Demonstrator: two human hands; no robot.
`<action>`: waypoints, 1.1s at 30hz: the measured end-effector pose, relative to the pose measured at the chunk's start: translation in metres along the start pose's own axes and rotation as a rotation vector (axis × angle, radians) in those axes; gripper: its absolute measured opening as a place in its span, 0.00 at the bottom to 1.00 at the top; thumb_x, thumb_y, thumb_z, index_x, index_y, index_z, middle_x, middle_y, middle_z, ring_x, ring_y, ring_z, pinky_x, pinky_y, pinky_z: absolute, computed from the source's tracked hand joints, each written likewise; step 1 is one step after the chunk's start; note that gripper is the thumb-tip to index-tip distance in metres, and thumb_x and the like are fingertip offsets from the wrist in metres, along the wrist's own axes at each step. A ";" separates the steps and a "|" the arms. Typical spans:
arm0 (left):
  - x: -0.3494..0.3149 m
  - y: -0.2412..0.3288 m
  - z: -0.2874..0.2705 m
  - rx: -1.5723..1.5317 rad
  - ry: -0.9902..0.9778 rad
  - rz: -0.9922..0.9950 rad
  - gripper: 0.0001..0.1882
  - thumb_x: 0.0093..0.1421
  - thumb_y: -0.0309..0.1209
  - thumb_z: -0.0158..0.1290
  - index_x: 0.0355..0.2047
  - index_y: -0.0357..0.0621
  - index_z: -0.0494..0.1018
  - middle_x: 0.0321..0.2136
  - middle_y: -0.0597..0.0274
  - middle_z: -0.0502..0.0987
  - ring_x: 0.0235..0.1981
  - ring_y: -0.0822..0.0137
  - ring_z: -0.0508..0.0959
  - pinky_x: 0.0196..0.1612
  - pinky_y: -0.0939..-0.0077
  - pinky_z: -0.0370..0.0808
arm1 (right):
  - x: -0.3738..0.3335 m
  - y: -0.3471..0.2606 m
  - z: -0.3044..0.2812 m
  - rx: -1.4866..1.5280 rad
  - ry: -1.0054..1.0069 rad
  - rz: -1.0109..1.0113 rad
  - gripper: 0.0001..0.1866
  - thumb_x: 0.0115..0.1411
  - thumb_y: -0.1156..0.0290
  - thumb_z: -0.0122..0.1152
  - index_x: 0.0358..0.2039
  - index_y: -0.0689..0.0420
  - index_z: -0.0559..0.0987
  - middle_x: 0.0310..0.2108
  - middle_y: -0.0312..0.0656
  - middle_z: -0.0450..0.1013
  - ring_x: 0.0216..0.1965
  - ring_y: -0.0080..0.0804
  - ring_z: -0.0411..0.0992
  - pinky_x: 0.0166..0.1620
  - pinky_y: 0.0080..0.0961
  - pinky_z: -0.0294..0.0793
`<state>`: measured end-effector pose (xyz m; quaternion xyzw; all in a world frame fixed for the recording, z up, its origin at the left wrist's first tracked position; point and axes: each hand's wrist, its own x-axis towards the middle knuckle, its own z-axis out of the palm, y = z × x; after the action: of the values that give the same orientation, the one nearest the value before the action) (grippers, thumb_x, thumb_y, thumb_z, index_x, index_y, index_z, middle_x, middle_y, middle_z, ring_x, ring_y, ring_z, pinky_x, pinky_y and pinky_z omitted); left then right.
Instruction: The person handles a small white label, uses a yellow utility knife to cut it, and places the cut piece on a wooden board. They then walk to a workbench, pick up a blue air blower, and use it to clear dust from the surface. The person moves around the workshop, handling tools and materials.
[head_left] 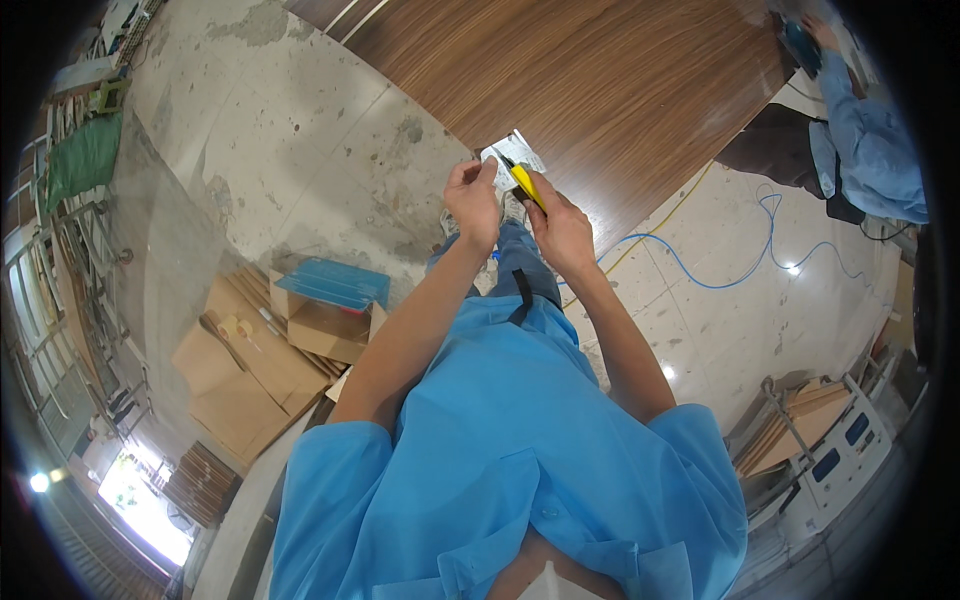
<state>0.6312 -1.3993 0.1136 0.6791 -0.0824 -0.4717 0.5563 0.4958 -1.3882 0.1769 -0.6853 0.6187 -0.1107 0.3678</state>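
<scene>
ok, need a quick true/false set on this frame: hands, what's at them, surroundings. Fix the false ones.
1. The right hand holds a narrow yellow-and-black handheld tool. True.
2. The left hand is far from the small white paper piece. False: its fingers are right at the piece.
3. A large brown wood-grain panel lies beyond the hands. True.
4. A thin blue cable lies left of the hands. False: it is to the right.
5. An open brown cardboard box sits to the left of the hands. True.
6. A co-worker's light-blue sleeve shows at the upper left. False: it is at the upper right.
</scene>
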 end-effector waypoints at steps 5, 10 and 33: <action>0.002 0.000 -0.001 0.019 0.003 -0.011 0.09 0.60 0.29 0.64 0.34 0.39 0.76 0.29 0.65 0.78 0.30 0.76 0.74 0.32 0.81 0.70 | 0.001 0.001 0.002 0.019 -0.015 0.016 0.24 0.68 0.63 0.53 0.64 0.48 0.68 0.48 0.55 0.77 0.44 0.56 0.77 0.47 0.47 0.77; 0.005 -0.001 0.000 0.016 0.002 0.024 0.08 0.61 0.29 0.63 0.33 0.38 0.76 0.28 0.65 0.78 0.28 0.76 0.74 0.31 0.79 0.71 | 0.002 0.000 0.004 0.050 -0.020 0.027 0.24 0.68 0.63 0.54 0.64 0.48 0.67 0.49 0.56 0.76 0.45 0.57 0.77 0.48 0.47 0.77; 0.005 -0.005 0.001 0.059 0.020 0.064 0.08 0.61 0.29 0.63 0.33 0.38 0.76 0.26 0.65 0.77 0.25 0.76 0.73 0.28 0.79 0.71 | -0.002 -0.014 0.005 -0.161 -0.053 0.060 0.25 0.69 0.62 0.49 0.65 0.50 0.65 0.37 0.57 0.77 0.32 0.56 0.79 0.39 0.49 0.79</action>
<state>0.6307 -1.4014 0.1074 0.6968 -0.1124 -0.4445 0.5516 0.5092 -1.3847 0.1831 -0.6965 0.6359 -0.0316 0.3310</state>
